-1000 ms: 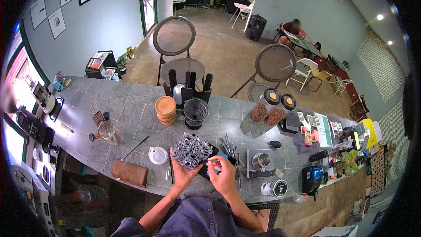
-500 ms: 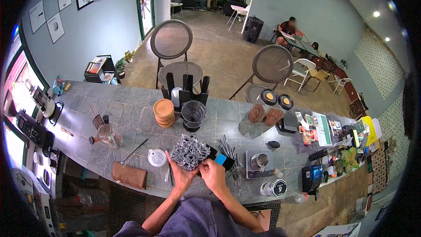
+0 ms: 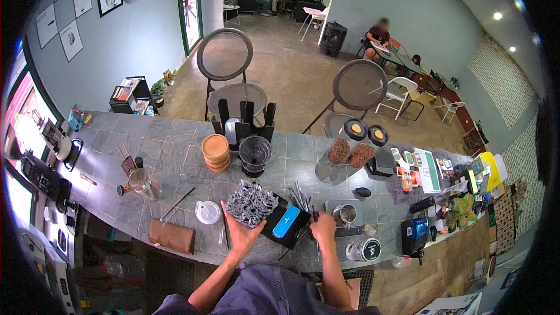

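Note:
My left hand [image 3: 244, 238] wraps round the lower side of a bushy, tangled grey bundle [image 3: 252, 201], thumb on one side and fingers on the other. Directly right of it lies a flat black case or pouch [image 3: 301, 219] with a bright blue rectangle [image 3: 286, 223] on it. My right hand [image 3: 322, 227] is past the case's right edge, fingers curled in among thin grey sticks [image 3: 300, 195]; what they grip is too small to make out. A metal cup [image 3: 345, 215] on a scale [image 3: 348, 231] stands just right of that hand.
Left of me are a white lid [image 3: 207, 212], a brown folded cloth [image 3: 171, 235] and a glass jug [image 3: 140, 182]. Ahead stand wooden coasters [image 3: 216, 153] and a dark dripper [image 3: 255, 154]. Jars of beans [image 3: 361, 154] and a round-lidded jar [image 3: 370, 249] are to the right.
My right hand has left the grey bundle and moved right to the sticks. The black case with its blue rectangle now shows more fully. My left hand stays on the bundle.

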{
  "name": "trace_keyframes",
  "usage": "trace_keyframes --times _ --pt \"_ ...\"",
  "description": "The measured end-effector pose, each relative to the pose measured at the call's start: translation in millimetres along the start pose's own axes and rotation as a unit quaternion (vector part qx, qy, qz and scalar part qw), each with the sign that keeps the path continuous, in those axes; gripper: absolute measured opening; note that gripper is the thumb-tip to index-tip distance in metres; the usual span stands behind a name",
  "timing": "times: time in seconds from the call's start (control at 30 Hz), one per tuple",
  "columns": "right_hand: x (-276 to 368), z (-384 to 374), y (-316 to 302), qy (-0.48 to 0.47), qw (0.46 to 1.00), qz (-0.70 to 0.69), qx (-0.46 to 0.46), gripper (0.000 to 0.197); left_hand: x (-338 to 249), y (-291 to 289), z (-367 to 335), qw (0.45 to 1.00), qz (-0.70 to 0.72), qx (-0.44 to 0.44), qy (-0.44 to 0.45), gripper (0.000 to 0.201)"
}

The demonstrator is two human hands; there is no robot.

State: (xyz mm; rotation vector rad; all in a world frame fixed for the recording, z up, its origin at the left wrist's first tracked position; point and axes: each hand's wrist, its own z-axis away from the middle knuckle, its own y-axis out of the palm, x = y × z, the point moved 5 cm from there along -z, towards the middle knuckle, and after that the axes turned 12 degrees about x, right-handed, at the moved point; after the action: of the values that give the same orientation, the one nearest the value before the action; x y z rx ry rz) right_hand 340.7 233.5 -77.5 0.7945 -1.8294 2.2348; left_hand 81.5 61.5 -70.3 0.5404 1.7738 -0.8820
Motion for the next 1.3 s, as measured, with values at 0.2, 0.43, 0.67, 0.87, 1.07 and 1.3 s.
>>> trace_keyframes --times 0.2,0.43,0.67,0.87,1.07,1.3 --pt "-3.5 3.7 11.8 0.063 0.997 0.017 0.037 0.022 4.4 0.6 -2.0 1.000 0.001 0.021 0.002 0.148" --pt "0.4 7.0 -19.7 0.001 0.994 -0.080 -0.070 0.019 9.4 2.6 -0.5 0.998 0.054 0.029 -0.013 0.147" --pt "39.0 22.7 -84.2 -0.028 0.916 -0.396 -0.054 0.024 18.6 1.3 -1.2 0.999 0.038 0.024 -0.016 0.148" --pt "71.0 34.1 -114.2 -0.047 0.871 -0.488 -0.006 0.026 22.5 6.7 -3.8 0.998 0.055 0.031 0.000 0.148" --pt "82.6 35.8 -117.3 -0.082 0.874 -0.479 0.017 0.024 14.7 4.0 -4.2 0.999 0.028 0.019 0.021 0.147" --pt "92.0 42.7 -114.8 -0.125 0.857 -0.499 0.032 0.023 4.0 -0.6 -4.4 0.999 -0.019 0.025 0.016 0.147"
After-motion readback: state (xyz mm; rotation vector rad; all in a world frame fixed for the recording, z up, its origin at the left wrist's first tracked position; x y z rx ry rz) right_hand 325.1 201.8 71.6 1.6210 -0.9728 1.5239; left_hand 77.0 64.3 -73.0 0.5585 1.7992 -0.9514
